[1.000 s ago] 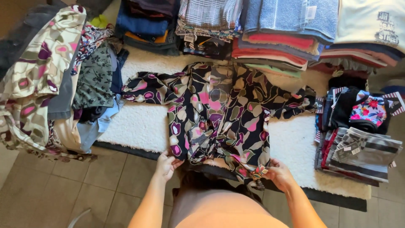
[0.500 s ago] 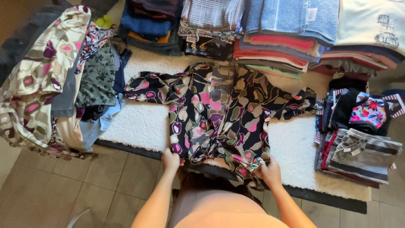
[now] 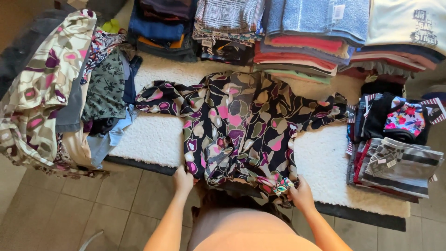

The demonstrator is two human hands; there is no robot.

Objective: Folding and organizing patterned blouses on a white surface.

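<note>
On a white fleecy table top [image 3: 153, 139] ringed by folded stacks at twelve and three o'clock, the dark floral blouse [image 3: 239, 125] lies spread flat at centre, its hem at six o'clock pinched by the left hand [image 3: 183, 179] and right hand [image 3: 302, 195], apparently to pull it smooth.

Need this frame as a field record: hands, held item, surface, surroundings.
left hand: grips the hem of the patterned blouse, left corner
right hand: grips the hem, right corner
blouse: black with pink and beige shapes, spread flat, sleeves out
surface: white fluffy cover
far edge: folded stacks, blue towel on top of one
left: loose clothes heap
right: folded striped pile
</note>
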